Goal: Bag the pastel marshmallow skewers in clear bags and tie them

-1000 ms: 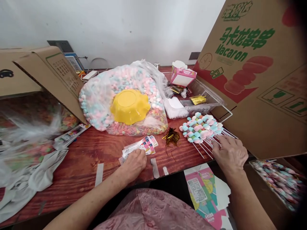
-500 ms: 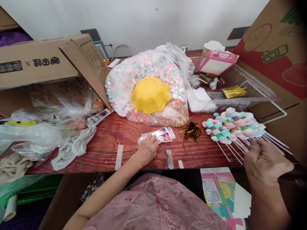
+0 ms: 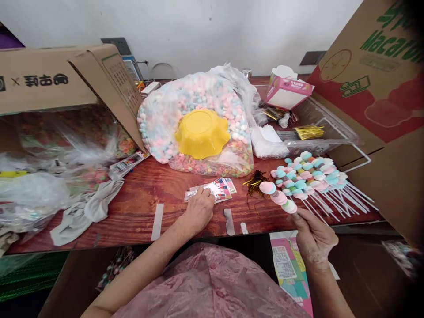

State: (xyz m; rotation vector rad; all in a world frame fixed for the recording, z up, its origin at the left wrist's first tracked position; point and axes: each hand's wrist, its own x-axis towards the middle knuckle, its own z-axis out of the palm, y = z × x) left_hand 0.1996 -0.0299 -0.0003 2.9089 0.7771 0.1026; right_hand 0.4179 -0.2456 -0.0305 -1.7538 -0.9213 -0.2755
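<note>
My right hand [image 3: 313, 236] holds a marshmallow skewer [image 3: 278, 197] by its stick, lifted above the table's front edge with its pastel sweets pointing left. Just behind it lies a pile of marshmallow skewers [image 3: 306, 176] with their white sticks fanned toward the right. My left hand [image 3: 199, 209] rests on a small stack of printed plastic sleeves [image 3: 212, 191] on the red wooden table [image 3: 139, 194], fingers pinching the top one. A tuft of gold twist ties [image 3: 255, 182] lies between the sleeves and the skewers.
A big clear bag of pastel sweets [image 3: 195, 119] with a yellow bowl [image 3: 202, 133] on it sits mid-table. Cardboard boxes stand left [image 3: 49, 79] and right [image 3: 380, 101]. A clear tray [image 3: 318, 132], a pink carton [image 3: 287, 90] and plastic bags [image 3: 39, 190] crowd the table.
My right hand has picked one skewer from the pile and pulled it toward me. My left hand stays on the sleeves. The camera has shifted left and down.
</note>
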